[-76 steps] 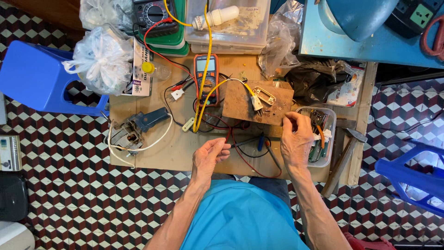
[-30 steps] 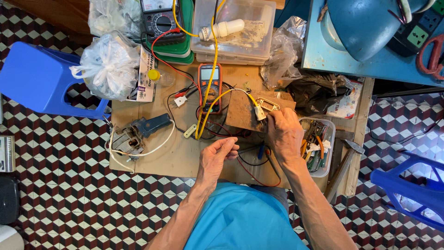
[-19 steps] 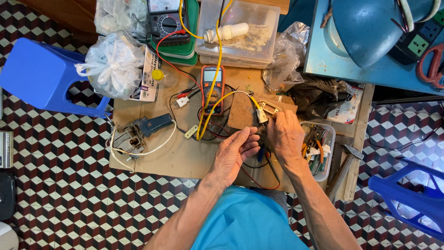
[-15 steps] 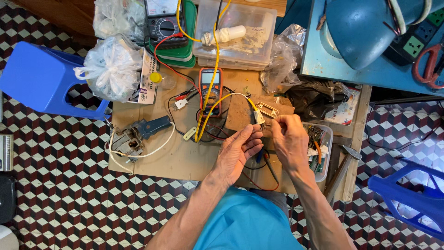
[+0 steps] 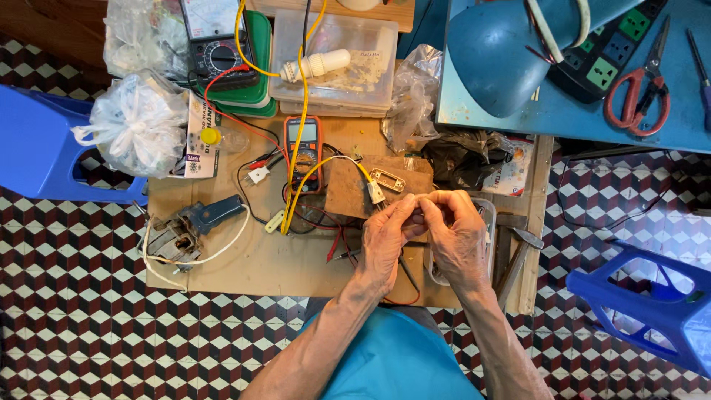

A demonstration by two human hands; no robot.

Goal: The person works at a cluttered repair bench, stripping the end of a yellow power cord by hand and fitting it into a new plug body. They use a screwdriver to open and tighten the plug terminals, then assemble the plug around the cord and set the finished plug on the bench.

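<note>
Pinching together, the left hand (image 5: 385, 241) and right hand (image 5: 458, 237) close fingers on something too small to identify.

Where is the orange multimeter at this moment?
In the head view, the orange multimeter lies on the wooden table, left of the hands, just below the clear plastic box, with a yellow wire running across it.

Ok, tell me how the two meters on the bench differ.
The orange meter lies flat on the wooden bench, with a small grey screen above its dial. The black meter sits further back on a green case, with a wide white needle scale. A yellow wire crosses the orange one only. Both have a round dial.
</note>
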